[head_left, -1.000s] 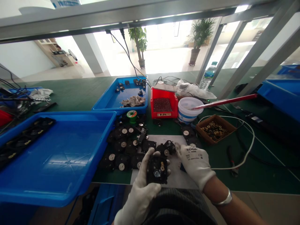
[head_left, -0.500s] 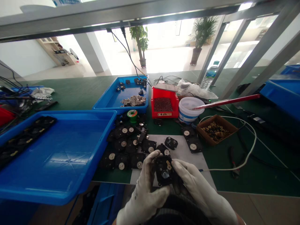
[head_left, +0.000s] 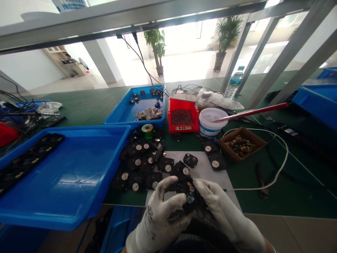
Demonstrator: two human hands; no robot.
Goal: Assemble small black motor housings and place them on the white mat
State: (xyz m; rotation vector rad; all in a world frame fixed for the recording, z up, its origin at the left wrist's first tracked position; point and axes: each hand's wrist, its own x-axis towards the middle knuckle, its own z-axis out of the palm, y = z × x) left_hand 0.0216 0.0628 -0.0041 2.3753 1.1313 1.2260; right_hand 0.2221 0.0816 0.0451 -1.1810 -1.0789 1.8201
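1. Hands: both gloved. The left hand (head_left: 164, 211) is curled about the left side of a black housing (head_left: 185, 191), thumb against its face; the right hand (head_left: 223, 211) grips its right side, fingers close together.
2. Black housing: held tilted at the near edge of the surface (head_left: 302, 189), over the near part of a white sheet (head_left: 221, 179). A brass-coloured part (head_left: 191, 187) and a clear piece (head_left: 190, 199) show on its face.
3. Beyond it, on the sheet: a small black plate (head_left: 190, 160). Two disc-bearing black units (head_left: 216, 161) overlap the sheet's right edge.
4. Left of the sheet, partly on it: a cluster of black units (head_left: 143, 175) with silver discs.
5. Left: a large blue tray (head_left: 84, 175), overhanging the near edge, with a row of black parts (head_left: 31, 160) along its left side.
6. Beyond the cluster: a green spool (head_left: 147, 131) and a smaller blue tray (head_left: 143, 102).
7. Right of that tray: a red bin (head_left: 183, 128) of dark granules, then a white tub (head_left: 210, 123).
8. Right of the sheet: a cardboard box (head_left: 229, 152) of ring-shaped parts; pliers (head_left: 260, 181) nearer.
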